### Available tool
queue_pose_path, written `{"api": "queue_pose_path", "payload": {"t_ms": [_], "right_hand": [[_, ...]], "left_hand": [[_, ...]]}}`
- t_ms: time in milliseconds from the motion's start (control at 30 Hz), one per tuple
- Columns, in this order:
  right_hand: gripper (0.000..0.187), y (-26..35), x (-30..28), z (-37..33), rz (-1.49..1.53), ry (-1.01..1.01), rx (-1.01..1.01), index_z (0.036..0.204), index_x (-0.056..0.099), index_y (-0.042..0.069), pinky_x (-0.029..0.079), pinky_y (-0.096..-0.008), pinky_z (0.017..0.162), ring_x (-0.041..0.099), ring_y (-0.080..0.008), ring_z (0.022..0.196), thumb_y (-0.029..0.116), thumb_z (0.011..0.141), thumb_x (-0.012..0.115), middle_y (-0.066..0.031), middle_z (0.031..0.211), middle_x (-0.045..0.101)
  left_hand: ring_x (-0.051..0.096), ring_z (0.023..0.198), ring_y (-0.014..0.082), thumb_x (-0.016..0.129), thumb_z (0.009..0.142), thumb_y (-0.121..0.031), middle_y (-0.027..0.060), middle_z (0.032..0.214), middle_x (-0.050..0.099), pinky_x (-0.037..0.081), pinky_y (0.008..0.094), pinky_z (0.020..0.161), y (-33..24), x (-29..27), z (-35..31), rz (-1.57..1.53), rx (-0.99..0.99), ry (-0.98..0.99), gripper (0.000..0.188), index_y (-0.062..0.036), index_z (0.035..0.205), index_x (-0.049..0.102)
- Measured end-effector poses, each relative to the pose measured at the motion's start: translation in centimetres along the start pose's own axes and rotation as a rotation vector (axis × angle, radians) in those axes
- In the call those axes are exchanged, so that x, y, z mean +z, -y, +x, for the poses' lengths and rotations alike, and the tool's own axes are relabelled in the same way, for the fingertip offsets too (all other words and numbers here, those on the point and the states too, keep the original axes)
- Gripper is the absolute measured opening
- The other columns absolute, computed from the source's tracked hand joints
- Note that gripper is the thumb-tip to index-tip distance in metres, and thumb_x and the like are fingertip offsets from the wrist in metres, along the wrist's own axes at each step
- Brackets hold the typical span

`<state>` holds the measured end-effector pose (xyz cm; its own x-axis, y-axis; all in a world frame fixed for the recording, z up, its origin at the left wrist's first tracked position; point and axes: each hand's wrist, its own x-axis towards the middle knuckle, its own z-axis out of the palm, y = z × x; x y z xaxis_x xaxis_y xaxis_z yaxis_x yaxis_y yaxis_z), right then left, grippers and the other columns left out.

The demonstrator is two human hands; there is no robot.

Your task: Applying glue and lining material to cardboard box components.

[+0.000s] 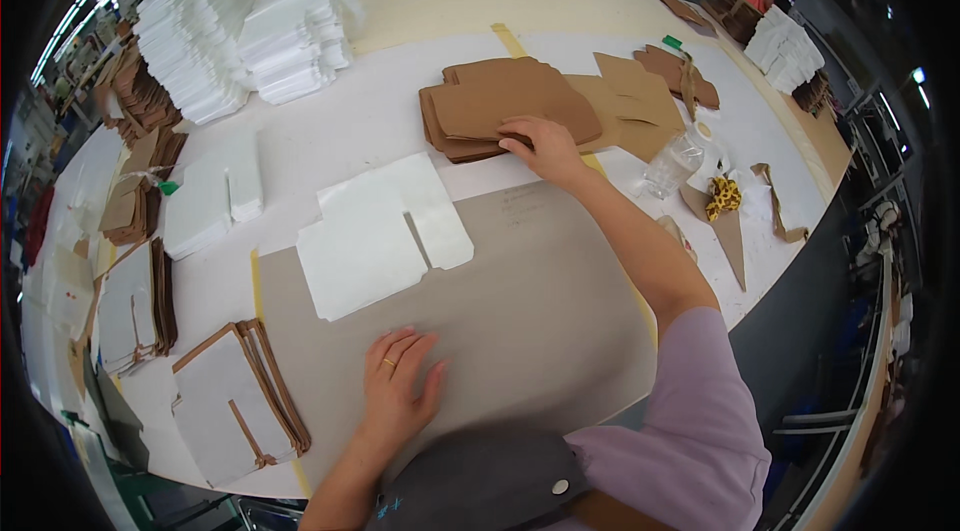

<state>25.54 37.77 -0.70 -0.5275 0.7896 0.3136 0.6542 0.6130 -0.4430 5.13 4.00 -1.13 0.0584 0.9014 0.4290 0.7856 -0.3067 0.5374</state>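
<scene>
My right hand [543,150] reaches to a stack of flat brown cut pieces [510,96]. Its fingers lie over the top piece, and the thumb is at the stack's near edge, so the hand appears to pinch that edge. My left hand [398,381], with a ring on one finger, is held low over a grey board [540,301]. Its fingers are apart and nothing is in them. Between the hands, a white slotted sheet [375,236] lies flat, partly on the board and partly on the white table surface [360,101].
White sheets are piled at back left [195,36]. Brown-edged white panels [235,411] lie at near left, with brown bundles [135,196] beyond. On the right are lighter brown pieces [635,101], a clear bottle [675,166], a patterned scrunchie [723,198] and a brown strip [780,206].
</scene>
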Motion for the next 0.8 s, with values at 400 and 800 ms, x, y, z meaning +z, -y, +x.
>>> {"api": "queue_pose_path", "payload": {"t_ms": [400,800], "right_hand": [[0.022,-6.0,-3.9,-0.1,-0.243,-0.04,-0.054,0.106,0.069,0.013,0.052,-0.0369,0.079,0.064,-0.0245,0.095,0.014,0.085,0.066,-0.0004,0.107,0.067],[0.056,-2.7,-2.2,2.8,-0.238,0.135,-0.06,0.128,0.059,0.016,0.048,-0.0394,0.093,0.057,-0.0276,0.114,0.039,0.079,0.074,-0.0066,0.127,0.059]], "left_hand": [[0.061,0.098,0.0338,0.07,0.077,-0.001,0.015,0.099,0.065,0.05,0.0408,0.085,1.6,-0.1,-0.3,-0.177,-0.153,-0.029,0.026,-0.0026,0.103,0.065],[0.061,0.092,0.0325,0.07,0.077,0.0,0.0136,0.097,0.065,0.05,0.038,0.08,1.8,-0.3,-0.1,-0.232,-0.186,-0.018,0.025,-0.0029,0.102,0.066]]}}
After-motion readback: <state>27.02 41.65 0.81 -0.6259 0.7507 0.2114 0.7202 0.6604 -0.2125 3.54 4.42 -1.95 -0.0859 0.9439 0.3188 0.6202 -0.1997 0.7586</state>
